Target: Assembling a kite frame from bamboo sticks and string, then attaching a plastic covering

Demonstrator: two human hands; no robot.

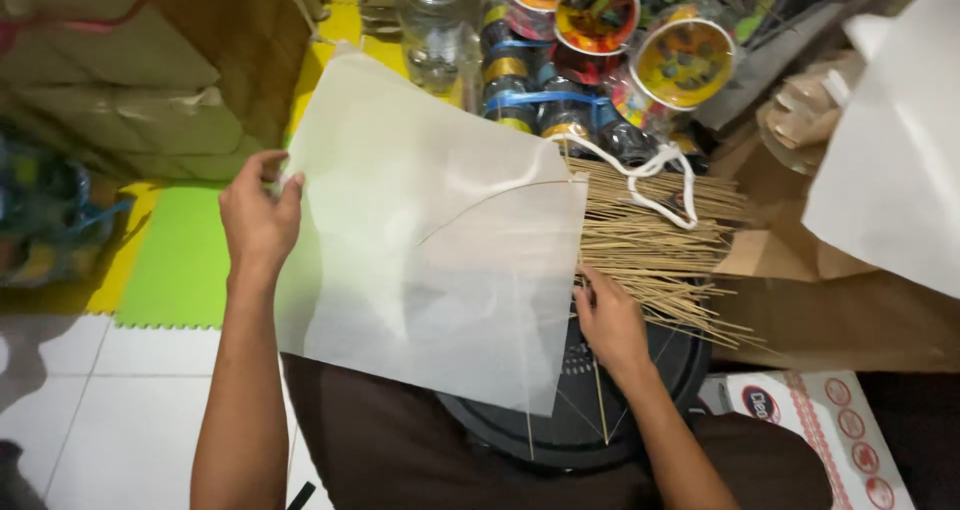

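A large sheet of thin white translucent paper [430, 220] is spread in front of me over a thin bent stick frame that shows through it. My left hand [260, 215] pinches the sheet's left edge. My right hand [610, 320] rests at the sheet's right edge, fingers curled on thin bamboo sticks [650, 240] that lie in a loose bundle there. A white cord [650, 170] loops across the bundle. Under the sheet sits a round black object [600, 410] on my lap.
Spools of coloured thread and cans [600, 30] stand at the back, beside clear bottles [435, 20]. More white paper [900, 170] hangs at right over brown cardboard [840, 310]. A white box [830, 430] lies lower right. Green and yellow foam mats [170, 260] cover the floor left.
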